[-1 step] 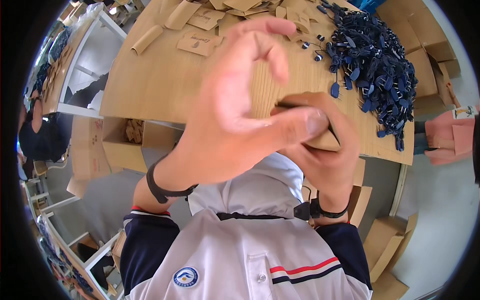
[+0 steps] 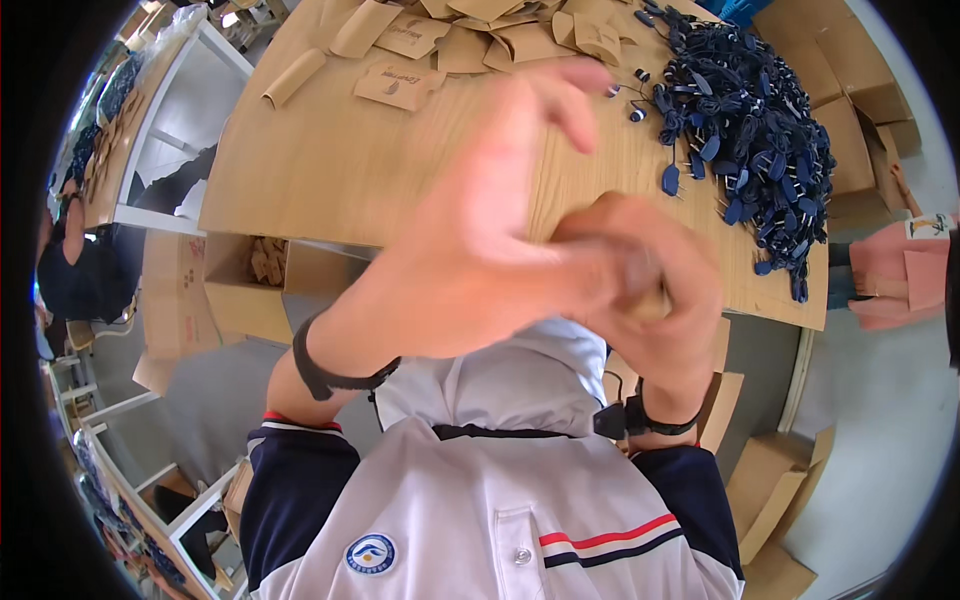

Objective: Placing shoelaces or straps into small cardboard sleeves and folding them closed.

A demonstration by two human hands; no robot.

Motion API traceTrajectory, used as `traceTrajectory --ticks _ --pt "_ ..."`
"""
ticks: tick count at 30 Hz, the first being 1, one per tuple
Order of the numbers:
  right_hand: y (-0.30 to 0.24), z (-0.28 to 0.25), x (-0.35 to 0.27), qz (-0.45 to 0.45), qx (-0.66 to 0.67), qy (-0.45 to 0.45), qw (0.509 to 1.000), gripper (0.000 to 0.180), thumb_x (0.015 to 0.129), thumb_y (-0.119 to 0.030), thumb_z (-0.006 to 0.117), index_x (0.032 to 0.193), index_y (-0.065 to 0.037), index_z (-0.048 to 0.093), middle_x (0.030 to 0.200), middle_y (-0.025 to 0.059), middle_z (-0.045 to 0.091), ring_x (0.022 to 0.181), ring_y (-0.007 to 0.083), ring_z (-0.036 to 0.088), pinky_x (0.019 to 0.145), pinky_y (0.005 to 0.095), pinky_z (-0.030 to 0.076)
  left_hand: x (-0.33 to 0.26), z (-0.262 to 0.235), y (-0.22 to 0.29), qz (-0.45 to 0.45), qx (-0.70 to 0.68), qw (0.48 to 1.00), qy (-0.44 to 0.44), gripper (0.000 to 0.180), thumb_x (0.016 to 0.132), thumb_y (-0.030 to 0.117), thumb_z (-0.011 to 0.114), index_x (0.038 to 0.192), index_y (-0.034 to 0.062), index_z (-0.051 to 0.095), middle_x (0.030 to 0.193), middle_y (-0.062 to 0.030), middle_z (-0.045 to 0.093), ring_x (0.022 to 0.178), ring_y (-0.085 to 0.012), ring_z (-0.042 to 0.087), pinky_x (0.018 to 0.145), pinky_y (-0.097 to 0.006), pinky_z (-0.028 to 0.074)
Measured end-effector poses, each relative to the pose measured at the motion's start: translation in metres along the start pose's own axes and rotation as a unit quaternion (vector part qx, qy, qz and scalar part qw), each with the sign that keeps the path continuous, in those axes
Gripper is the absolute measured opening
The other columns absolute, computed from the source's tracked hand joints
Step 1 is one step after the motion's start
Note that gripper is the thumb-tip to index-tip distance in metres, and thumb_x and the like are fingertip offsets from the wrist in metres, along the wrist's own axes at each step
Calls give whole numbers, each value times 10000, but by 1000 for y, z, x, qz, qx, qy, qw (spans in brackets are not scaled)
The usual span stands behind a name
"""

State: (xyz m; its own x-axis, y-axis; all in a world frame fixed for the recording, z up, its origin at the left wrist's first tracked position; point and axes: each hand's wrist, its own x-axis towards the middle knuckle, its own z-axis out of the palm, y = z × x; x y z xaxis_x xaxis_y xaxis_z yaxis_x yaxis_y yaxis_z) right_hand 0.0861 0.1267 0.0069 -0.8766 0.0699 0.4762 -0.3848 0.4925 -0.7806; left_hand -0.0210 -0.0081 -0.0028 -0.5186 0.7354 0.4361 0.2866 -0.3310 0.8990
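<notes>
My right hand (image 2: 655, 270) is curled around a small brown cardboard pillow box (image 2: 652, 303). Little of that box shows between the fingers. My left hand (image 2: 500, 215) is blurred, its fingers apart from the thumb and loosely bent above the table. Its thumb reaches over to the box in my right hand. Nothing is visible in the left palm. Both hands are over the near edge of the wooden table (image 2: 300, 170). More flattened brown pillow boxes (image 2: 402, 86) lie beyond them on the tabletop.
A large heap of dark blue cables with pin plugs (image 2: 745, 130) covers the table's right side. An open carton (image 2: 250, 300) with brown pieces stands left below the table edge. More cartons (image 2: 770, 485) are at the right. A person in pink (image 2: 890, 275) stands at the far right.
My left hand has shifted slightly right, its thumb moving further over the box. The right hand's fingers have closed further around the box, so less of it shows.
</notes>
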Motion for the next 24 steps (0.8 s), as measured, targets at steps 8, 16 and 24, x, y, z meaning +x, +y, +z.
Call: traceTrajectory --ticks 8,16,24 --pt "8 0 -14 147 197 -49 968 231 844 -53 660 1062 -16 591 890 78 630 804 159 624 728 294 494 -11 9 -5 -4 32 999 -13 686 729 120 697 1327 84 361 1469 -160 293 1282 -215 391 1054 -370 291" --pt "3 21 -15 131 347 100 923 391 965 -70 430 1345 -10 358 1208 88 496 1106 150 493 964 300 392 -3 19 -9 297 449 842 27 391 681 64 743 953 102 464 1144 -113 636 948 -276 607 792 -355 410" --pt "-20 17 -22 200 298 213 909 408 946 -83 475 1322 34 368 1165 113 530 1052 157 537 921 292 423 -5 9 10 298 400 866 -46 281 791 19 659 999 12 470 1352 -242 493 1232 -364 516 960 -398 485"
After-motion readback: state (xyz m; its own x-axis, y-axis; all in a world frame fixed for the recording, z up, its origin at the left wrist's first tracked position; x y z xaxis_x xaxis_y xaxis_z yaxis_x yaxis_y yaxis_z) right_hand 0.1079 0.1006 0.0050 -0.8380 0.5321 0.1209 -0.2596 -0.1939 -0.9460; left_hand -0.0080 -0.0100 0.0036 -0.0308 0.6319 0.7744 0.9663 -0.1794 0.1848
